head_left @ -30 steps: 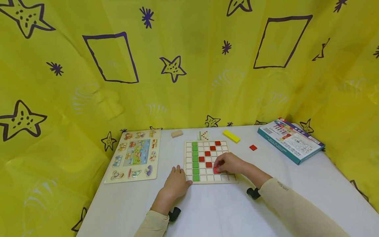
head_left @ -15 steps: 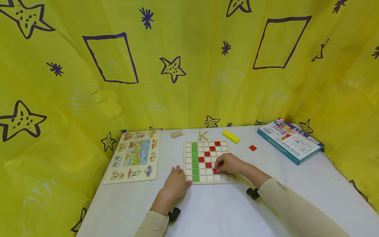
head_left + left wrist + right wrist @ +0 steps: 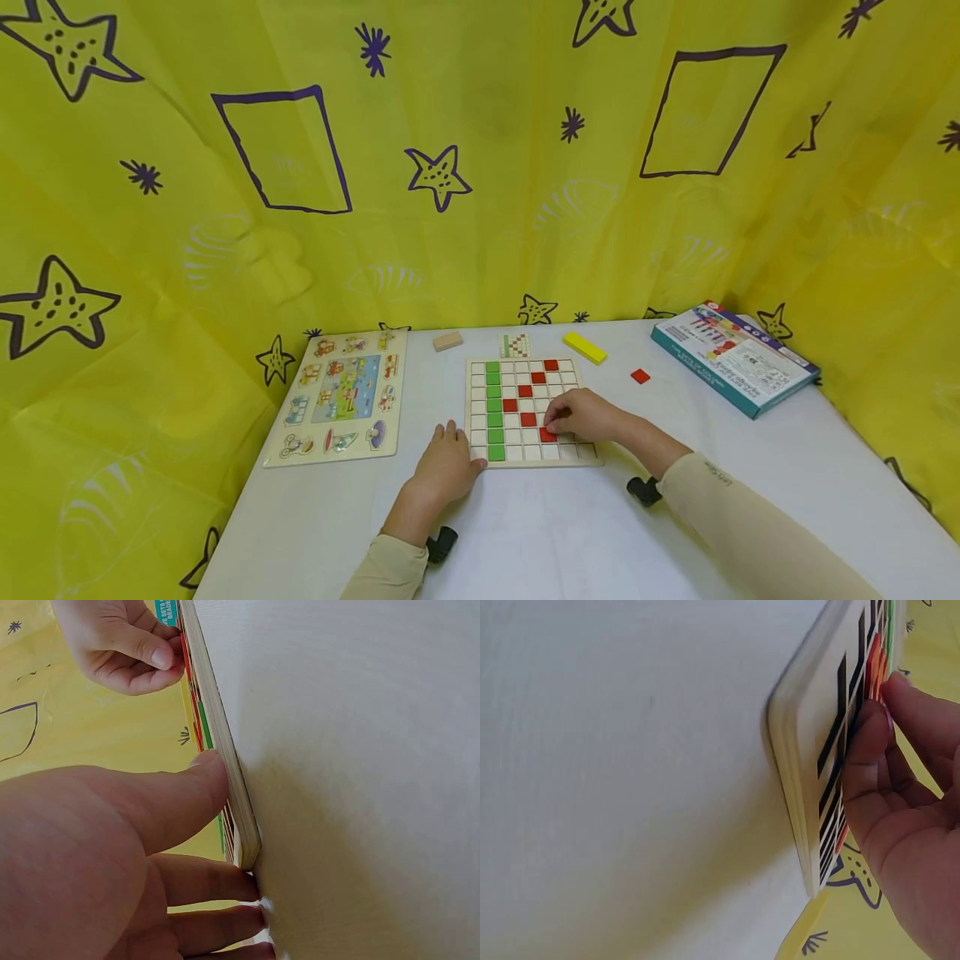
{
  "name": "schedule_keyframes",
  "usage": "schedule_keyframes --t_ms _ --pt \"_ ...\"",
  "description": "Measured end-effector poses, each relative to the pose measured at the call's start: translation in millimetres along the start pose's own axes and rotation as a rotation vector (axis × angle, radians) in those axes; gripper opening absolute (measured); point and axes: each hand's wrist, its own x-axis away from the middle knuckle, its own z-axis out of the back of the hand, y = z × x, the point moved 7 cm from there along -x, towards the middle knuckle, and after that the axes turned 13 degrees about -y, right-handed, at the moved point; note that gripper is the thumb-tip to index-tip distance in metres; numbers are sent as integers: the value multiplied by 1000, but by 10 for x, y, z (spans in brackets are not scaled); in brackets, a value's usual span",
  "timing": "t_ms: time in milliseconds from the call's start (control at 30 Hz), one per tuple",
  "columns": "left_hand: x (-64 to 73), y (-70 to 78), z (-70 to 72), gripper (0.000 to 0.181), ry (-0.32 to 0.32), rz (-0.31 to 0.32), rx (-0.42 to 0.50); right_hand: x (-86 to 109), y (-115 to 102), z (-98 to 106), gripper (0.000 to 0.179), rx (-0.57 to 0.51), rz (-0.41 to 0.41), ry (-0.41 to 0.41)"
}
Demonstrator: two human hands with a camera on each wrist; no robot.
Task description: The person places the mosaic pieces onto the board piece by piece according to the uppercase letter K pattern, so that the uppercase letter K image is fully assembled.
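A wooden grid board (image 3: 480, 403) lies on the table with a column of green tiles (image 3: 493, 406) and a slanting pattern of red tiles. My left hand (image 3: 447, 464) rests at its near left corner, fingers straight along the left side and thumb touching the near edge (image 3: 238, 780). Over the lower right of the grid, my right hand (image 3: 587, 414) has its thumb and curled fingers at a red square tile (image 3: 548, 435). That tile looks flat in its cell; the fingertips cover its upper right corner. In the right wrist view, the right hand (image 3: 907, 787) bends close above the board.
Behind the board lie a small pattern card (image 3: 515, 345), a wooden block (image 3: 448, 341) and a yellow bar (image 3: 586, 347). To the right are a loose red tile (image 3: 640, 377) and a box (image 3: 738, 358). A picture puzzle (image 3: 393, 417) lies left. A yellow curtain (image 3: 480, 250) hangs around the table.
The red tile under the right fingers, slightly raised a second ago, has settled into its cell. The right hand has shifted very slightly right; the left hand stays in place.
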Motion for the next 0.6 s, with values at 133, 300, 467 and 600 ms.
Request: schedule_keyframes --t_ms 133,300,467,600 --pt "-4 -11 -14 69 -6 2 8 49 56 105 6 -10 -21 31" --pt "-22 -23 -33 70 -14 5 16 156 138 274 7 -53 -52 89" --pt "-29 -28 -40 70 -18 12 17 280 249 446 12 -80 -73 150" --pt "-25 -23 -39 70 -22 18 25 374 378 582 14 -76 -82 204"
